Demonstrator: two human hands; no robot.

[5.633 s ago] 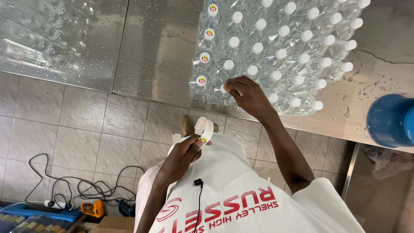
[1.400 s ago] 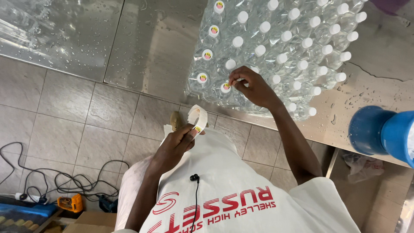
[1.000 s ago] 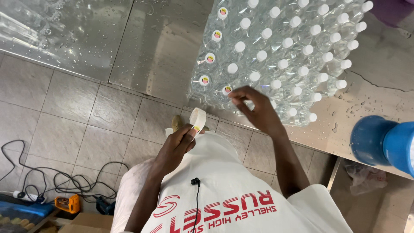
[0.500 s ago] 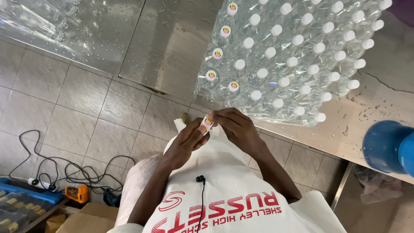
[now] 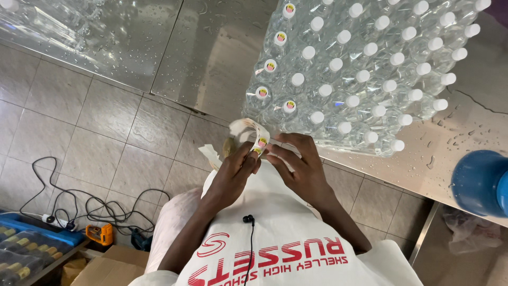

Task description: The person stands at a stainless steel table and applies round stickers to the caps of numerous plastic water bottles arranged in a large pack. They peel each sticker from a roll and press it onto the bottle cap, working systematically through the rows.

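Observation:
My left hand (image 5: 235,172) holds a roll of round stickers (image 5: 250,132) just below the steel table's near edge. My right hand (image 5: 299,167) has come to the roll, its fingers pinching at a sticker on the strip. Above both hands stands a dense block of clear plastic bottles with white caps (image 5: 360,69) on the wet steel table (image 5: 211,47). Several caps along the block's left side carry a round sticker, such as the stickered cap (image 5: 289,106); the other caps are bare white.
A large blue bottle (image 5: 479,182) lies at the right edge. More clear bottles (image 5: 58,16) show at the top left. On the tiled floor lie black cables (image 5: 79,201), a small orange device (image 5: 100,233), a cardboard box (image 5: 111,270) and a blue crate of bottles (image 5: 26,249).
My right hand has left the stickered cap on the bottle block and moved down to the sticker roll in my left hand. One more cap now carries a sticker.

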